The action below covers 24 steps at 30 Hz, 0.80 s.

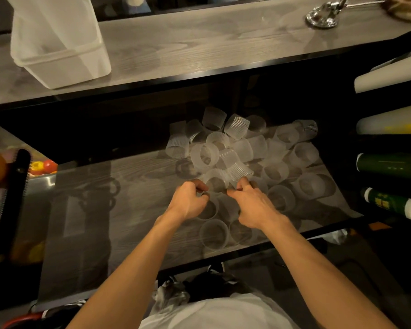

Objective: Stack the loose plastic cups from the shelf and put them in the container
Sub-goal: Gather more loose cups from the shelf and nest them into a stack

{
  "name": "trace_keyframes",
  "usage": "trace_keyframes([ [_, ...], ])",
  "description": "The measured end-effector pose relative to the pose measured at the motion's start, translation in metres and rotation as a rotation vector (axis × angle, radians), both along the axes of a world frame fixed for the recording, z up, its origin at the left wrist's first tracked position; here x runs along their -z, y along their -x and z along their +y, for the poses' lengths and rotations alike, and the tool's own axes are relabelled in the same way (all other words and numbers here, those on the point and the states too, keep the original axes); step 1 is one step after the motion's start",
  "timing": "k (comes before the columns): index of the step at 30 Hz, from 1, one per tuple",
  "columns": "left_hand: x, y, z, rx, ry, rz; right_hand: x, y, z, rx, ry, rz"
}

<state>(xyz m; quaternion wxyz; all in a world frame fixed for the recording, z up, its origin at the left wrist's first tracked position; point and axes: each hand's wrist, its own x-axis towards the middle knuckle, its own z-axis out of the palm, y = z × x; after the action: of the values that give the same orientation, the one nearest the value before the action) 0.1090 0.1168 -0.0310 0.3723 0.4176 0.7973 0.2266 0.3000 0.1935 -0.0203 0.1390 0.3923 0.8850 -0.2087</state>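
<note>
L hand [190,201] pinches clear cup [209,210] by rim, R hand [253,206] ribbed cup [239,172], mid-frame: prob. to nest. Container [57,60] upper left awaits stack.

Cups first: translucent ribbed plastic cups [217,138], more than twenty in that heap at centre frame, and they overlap too much for an exact tally. One milky rectangular plastic container [57,55], upper left. Two bare hands at the heap, left hand [188,200] and right hand [254,207]. One shiny chrome fitting [323,16], upper right. At least four rolled sheets [389,166] down the right edge.
</note>
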Motion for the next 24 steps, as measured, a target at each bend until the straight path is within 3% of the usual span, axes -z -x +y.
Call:
trace_keyframes([
  [10, -0.001, -0.002, -0.001, 0.007, -0.034, -0.022, -0.001, -0.008, 0.006, -0.023, -0.058, 0.050],
  [15, -0.007, 0.001, -0.001, 0.015, -0.052, -0.038, -0.005, -0.013, 0.012, -0.001, -0.067, 0.233],
  [20, -0.009, -0.001, 0.002, -0.022, -0.107, -0.136, -0.018, -0.026, 0.003, 0.229, 0.092, 0.545],
  [22, -0.002, -0.045, 0.006, 0.198, -0.087, -0.253, -0.015, -0.081, -0.033, 0.510, 0.137, 0.587],
  [24, -0.004, -0.052, 0.004, 0.228, -0.107, -0.313, -0.007, -0.090, -0.045, 0.540, 0.171, 0.569],
])
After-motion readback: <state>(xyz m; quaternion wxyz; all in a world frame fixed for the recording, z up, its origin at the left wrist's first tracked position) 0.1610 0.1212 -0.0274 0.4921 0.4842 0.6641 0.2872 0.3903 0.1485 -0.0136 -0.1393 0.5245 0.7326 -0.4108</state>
